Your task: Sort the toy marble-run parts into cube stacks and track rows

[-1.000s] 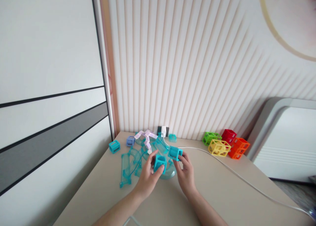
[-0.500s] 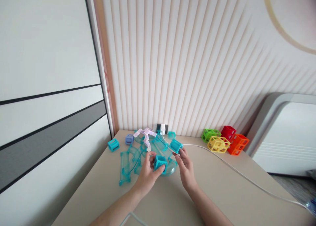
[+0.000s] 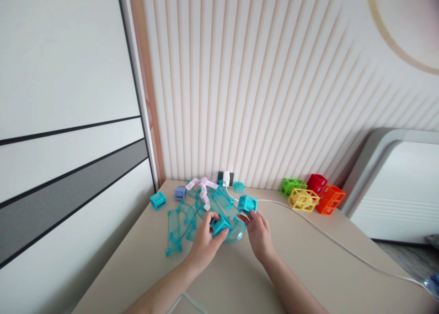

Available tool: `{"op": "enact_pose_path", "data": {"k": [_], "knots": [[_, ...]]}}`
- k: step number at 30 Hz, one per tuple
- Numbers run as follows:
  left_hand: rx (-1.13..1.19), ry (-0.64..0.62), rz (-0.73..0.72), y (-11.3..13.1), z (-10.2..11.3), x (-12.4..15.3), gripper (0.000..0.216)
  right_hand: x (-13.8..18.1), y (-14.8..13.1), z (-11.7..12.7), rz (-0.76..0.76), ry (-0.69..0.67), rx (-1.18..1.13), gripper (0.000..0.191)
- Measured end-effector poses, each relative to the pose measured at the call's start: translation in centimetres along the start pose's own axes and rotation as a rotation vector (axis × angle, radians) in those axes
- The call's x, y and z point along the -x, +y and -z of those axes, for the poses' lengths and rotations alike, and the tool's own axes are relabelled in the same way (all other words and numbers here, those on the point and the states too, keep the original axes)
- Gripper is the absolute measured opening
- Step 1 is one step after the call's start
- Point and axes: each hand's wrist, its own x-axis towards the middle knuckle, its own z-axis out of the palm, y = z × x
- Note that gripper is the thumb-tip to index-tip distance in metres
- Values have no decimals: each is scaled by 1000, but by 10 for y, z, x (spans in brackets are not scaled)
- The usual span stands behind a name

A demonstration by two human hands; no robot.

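Note:
My left hand [image 3: 206, 240] grips a teal open-sided cube block [image 3: 221, 224] between thumb and fingers, tilted above the table. Another teal cube block [image 3: 247, 204] is held by the fingertips of my right hand [image 3: 258, 231], a little higher and to the right. The two blocks are apart. Beneath and behind them lie clear teal track pieces [image 3: 174, 231], among them a curved tube [image 3: 236, 232] partly hidden by my left hand's block. A pale pink and white folded strip [image 3: 204, 190] rests on these pieces.
On the left stand a third teal block [image 3: 157, 201] and a blue-violet one [image 3: 180, 193]. Green [image 3: 293, 186], yellow [image 3: 303, 199], red [image 3: 316, 184] and orange [image 3: 330, 199] blocks cluster at the right. A white cable [image 3: 329, 235] runs from a wall plug [image 3: 226, 179] across the table [image 3: 308, 263].
Both teal blocks have turned in my hands. The left one tilts over more, and the right one has shifted slightly right and shows its open side.

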Motion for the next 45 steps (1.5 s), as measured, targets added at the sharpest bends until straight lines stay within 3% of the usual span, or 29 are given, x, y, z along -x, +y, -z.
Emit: {"op": "enact_pose_path", "data": {"k": [6,11,18,22,33,37,40,45], "knots": [[2,-27,10,3,2,2,28,1,-8,-4,-59,-92,-42,11],[-30,-27,-53,1,3,1,28,4,-7,-3,-51,-182,171,25],[-201,37,-188,0,5,1,32,5,-11,-2,158,-232,376,24],[-210,56,-220,0,4,1,41,8,-15,-7,198,-271,410,26],[-236,65,-253,-3,3,2,42,11,-17,-8,144,-361,385,29],[-275,114,-331,-4,4,0,42,17,-22,-15,-7,-468,247,33],[-304,95,-394,-3,6,1,48,22,-22,-20,-86,-441,141,36],[-315,-55,-432,2,8,7,59,17,-15,-14,-72,-240,31,38]]}}
